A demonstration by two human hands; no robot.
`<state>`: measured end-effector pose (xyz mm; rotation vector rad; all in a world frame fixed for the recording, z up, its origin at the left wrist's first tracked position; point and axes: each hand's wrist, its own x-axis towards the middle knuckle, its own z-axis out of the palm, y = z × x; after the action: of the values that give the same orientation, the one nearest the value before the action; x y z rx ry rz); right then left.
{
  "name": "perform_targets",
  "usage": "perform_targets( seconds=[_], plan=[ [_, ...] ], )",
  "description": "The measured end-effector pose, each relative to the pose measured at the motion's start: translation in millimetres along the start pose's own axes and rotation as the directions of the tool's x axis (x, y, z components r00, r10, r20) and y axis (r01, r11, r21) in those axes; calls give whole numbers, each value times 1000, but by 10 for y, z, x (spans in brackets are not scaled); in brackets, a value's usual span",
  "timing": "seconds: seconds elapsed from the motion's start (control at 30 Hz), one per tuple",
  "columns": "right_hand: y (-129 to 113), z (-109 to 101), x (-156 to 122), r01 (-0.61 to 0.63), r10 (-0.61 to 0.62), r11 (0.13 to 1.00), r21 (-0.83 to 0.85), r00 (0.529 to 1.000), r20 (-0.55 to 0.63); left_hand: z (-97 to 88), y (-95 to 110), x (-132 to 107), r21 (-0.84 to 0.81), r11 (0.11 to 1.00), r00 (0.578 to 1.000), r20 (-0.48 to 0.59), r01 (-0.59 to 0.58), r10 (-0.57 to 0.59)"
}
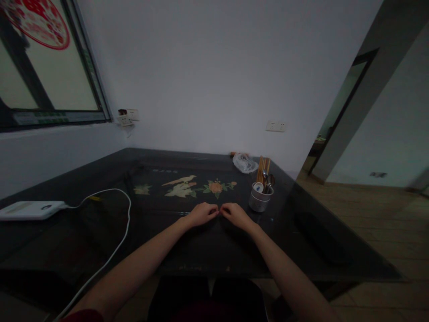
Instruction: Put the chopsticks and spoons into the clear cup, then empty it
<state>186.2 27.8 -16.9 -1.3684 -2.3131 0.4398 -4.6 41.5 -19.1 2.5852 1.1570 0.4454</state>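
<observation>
My left hand (203, 213) rests on the dark table (187, 255), its fingers curled in and thumb against them. Mirroring it, my right hand (236, 215) lies close beside it with fingers curled the same way. The knuckles nearly meet at the middle, and I see nothing held in either hand. Just right of my right hand stands a pale utensil pot (259, 202) with wooden chopsticks (263, 167), metal spoons (270, 180) and a white round-ended piece (258, 187) in it. Beyond my hands, the tabletop bears a bird-and-flower picture (182, 185).
A white power bank (31, 210) lies at the left, with a white cable (128, 214) curving from it towards me. Behind the pot is a crumpled clear plastic bag (245, 163). A long black case (320, 237) lies at the right. A wall closes off the far edge.
</observation>
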Motion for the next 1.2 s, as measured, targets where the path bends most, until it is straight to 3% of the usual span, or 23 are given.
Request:
perform_targets(
  seconds=[1.2],
  plan=[
    [-24,-13,-6,18,-18,1000,1,1000,-7,41,-44,14,-8,1000,1000,-18,-13,13]
  ],
)
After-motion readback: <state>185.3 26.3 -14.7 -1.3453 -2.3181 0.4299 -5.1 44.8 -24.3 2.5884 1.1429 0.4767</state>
